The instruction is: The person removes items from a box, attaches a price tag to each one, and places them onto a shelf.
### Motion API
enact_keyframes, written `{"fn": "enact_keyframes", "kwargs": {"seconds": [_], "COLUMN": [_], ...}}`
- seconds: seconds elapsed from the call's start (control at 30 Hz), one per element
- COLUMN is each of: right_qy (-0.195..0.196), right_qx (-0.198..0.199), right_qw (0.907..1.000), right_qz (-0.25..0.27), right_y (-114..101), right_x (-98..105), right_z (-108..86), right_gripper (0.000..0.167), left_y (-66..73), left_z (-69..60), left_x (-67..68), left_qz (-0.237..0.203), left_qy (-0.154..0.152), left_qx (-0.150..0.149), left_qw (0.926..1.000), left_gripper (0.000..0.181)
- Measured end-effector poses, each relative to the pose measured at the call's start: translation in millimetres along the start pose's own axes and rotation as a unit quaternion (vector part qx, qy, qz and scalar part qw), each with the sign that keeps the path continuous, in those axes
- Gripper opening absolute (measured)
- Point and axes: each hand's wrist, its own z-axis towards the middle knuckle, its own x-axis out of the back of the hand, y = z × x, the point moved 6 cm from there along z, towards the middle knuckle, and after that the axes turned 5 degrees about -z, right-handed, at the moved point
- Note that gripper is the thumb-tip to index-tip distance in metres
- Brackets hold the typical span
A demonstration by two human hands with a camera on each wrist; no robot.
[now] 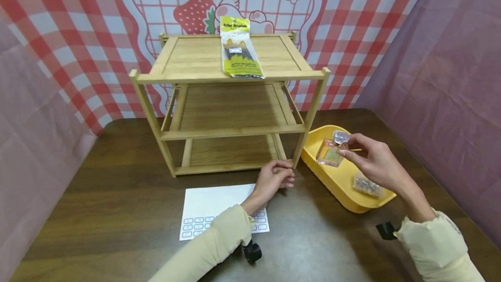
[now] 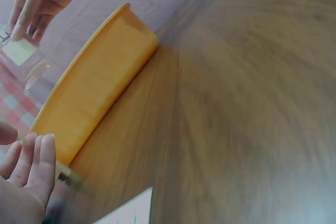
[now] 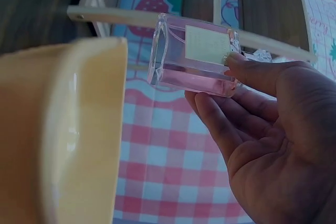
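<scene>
My right hand (image 1: 377,160) holds a clear perfume bottle (image 1: 330,153) by its neck, between thumb and fingers. The bottle has pink liquid, a pale label and a faceted clear cap (image 1: 341,137); it is tilted above the yellow tray (image 1: 326,182). In the right wrist view the thumb lies against the edge of the bottle (image 3: 194,56). My left hand (image 1: 272,182) rests at the lower front right corner of the wooden shelf (image 1: 231,133), its fingers loosely bent. The left wrist view shows its fingertips (image 2: 48,142) near the tray's wall.
A small clear pack (image 1: 368,185) lies inside the tray. A packet of artist brushes (image 1: 240,51) lies on the shelf's top tier. A white label sheet (image 1: 211,199) is on the brown table (image 1: 117,212), partly under the left forearm. A checked strawberry cloth (image 1: 348,34) hangs behind.
</scene>
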Motion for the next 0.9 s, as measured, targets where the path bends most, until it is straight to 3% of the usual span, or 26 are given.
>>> {"fn": "enact_keyframes", "kwargs": {"seconds": [0.37, 0.9], "right_qy": [-0.038, -0.047], "right_qx": [0.002, 0.054], "right_qw": [0.9975, 0.9955], "right_qz": [0.059, 0.061], "right_y": [-6, -25], "right_x": [-27, -54], "right_z": [-5.4, -2.1], "right_gripper": [0.013, 0.02], "left_y": [23.1, 47.9], "left_z": [-14.1, -36.1], "left_x": [34.8, 80.1], "left_qz": [0.092, 0.18], "left_qy": [-0.015, 0.0], "left_qx": [-0.013, -0.05], "left_qw": [0.9955, 0.9824], "left_gripper": [0.022, 0.021]}}
